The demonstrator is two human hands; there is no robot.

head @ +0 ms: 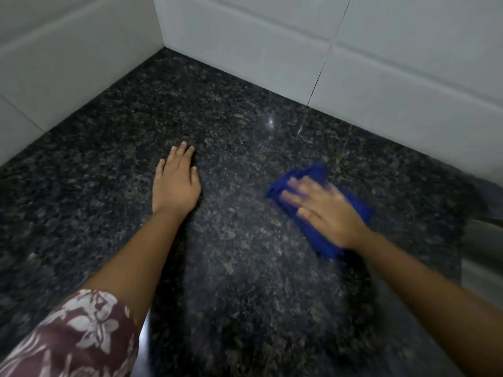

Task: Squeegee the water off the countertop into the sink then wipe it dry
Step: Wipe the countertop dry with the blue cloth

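A dark speckled granite countertop (239, 110) fills the view and runs into a tiled corner. My right hand (324, 208) presses flat on a blue cloth (313, 171) at the right of the counter; the hand is blurred by motion. My left hand (175, 180) lies flat on the bare stone to the left, fingers extended and close together, holding nothing. The metal rim of the sink (487, 240) shows at the right edge. No squeegee is in view.
White wall tiles (272, 42) close off the counter at the back and left, meeting in a corner. The counter's front edge runs near my patterned sleeve (79, 338) at the bottom left.
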